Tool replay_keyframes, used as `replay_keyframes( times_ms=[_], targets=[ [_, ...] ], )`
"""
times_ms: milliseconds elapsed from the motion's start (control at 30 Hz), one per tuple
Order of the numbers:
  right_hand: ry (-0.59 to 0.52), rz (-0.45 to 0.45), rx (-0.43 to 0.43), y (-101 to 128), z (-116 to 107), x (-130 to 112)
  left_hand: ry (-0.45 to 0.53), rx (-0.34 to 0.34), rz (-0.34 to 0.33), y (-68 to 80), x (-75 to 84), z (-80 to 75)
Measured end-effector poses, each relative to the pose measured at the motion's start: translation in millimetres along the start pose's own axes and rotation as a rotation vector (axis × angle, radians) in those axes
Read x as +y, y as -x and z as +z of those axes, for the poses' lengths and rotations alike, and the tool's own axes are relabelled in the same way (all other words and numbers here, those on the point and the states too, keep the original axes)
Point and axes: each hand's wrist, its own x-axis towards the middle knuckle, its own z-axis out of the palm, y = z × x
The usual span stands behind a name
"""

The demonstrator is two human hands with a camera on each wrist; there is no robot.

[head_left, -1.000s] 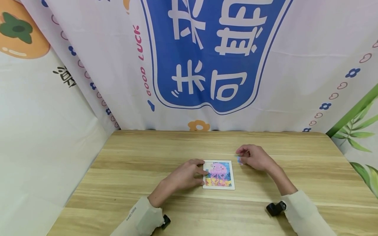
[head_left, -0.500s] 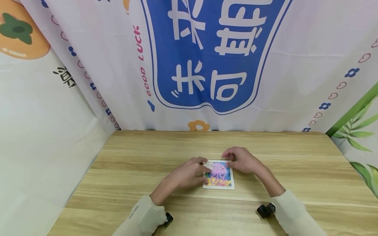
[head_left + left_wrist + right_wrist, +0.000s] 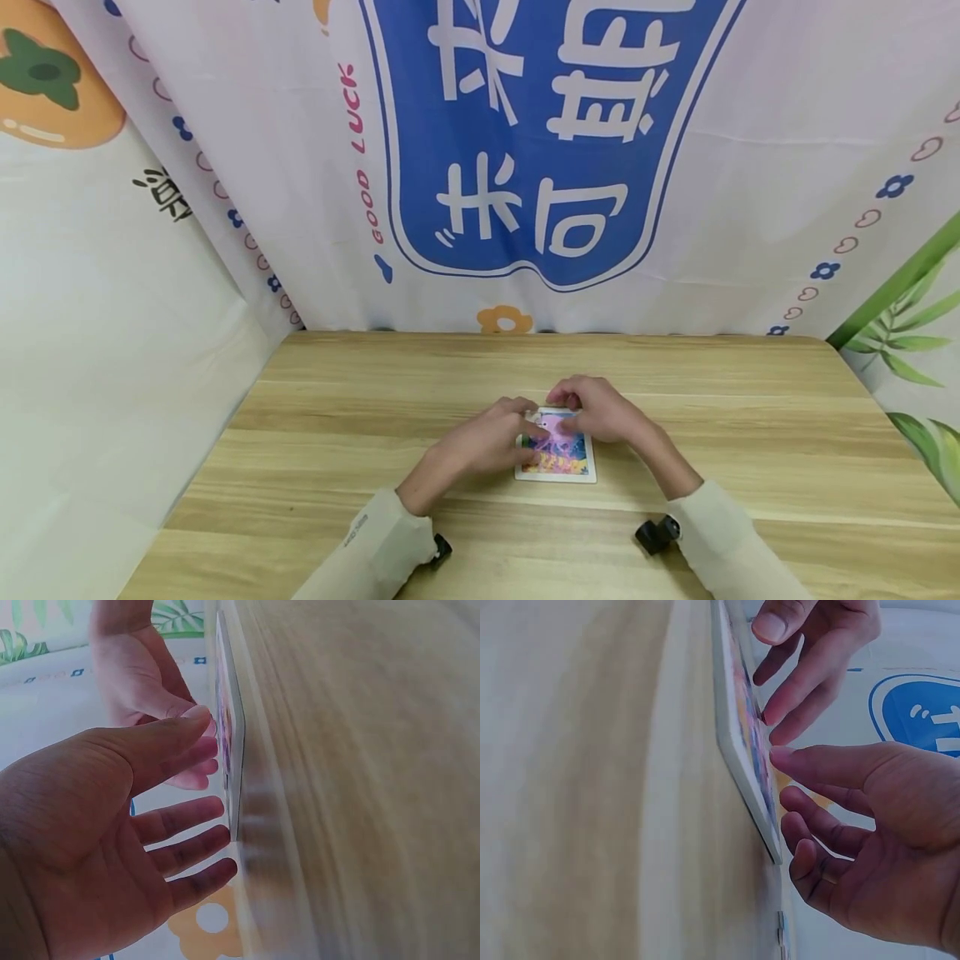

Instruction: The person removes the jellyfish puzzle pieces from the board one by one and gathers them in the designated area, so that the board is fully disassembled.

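A square jigsaw puzzle [image 3: 555, 467] in a white frame lies flat on the table, its picture a pink jellyfish over yellow and blue. My left hand [image 3: 491, 437] reaches over its left side, thumb and fingers spread at the surface. From the upper right, my right hand [image 3: 600, 410] touches the picture with its thumb, the other fingers bent loosely past the far edge. In the right wrist view, a gap parts the right thumb and index finger [image 3: 810, 814], with no piece visible between them. Fingers hide the upper left of the puzzle, where a pale patch shows.
The wooden table [image 3: 360, 392] stretches around the puzzle on all sides. Behind it hangs a printed white curtain [image 3: 337, 292] with a blue sign. Each sleeve has a small black device [image 3: 656, 533] at the wrist.
My right hand has moved left from beside the frame, where it held a small puzzle piece, to over the puzzle. My left hand has shifted slightly right, further over the picture.
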Motion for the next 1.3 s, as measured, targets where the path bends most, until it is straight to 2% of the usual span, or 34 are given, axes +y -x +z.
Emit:
replay_keyframes(
  times_ms=[200,400,867,1200,1300],
  targets=[
    [-0.008,-0.009,-0.017,0.7,4.7,-1.4,-0.025,-0.005,0.006,5.3,0.6,1.8],
    [0.014,0.005,-0.024,1.8,6.2,-5.4,0.002,-0.013,-0.015,8.3,-0.1,2.9],
    [0.061,0.005,0.003,5.8,7.1,-8.3,0.01,-0.015,-0.004,5.0,-1.6,4.1],
    [-0.012,-0.014,-0.08,2.6,7.4,-0.6,0.023,-0.022,-0.016,4.6,0.3,3.4],
    [-0.024,-0.011,-0.082,2.7,8.0,0.1,0.024,-0.019,-0.012,4.7,0.3,3.3]
  ],
)
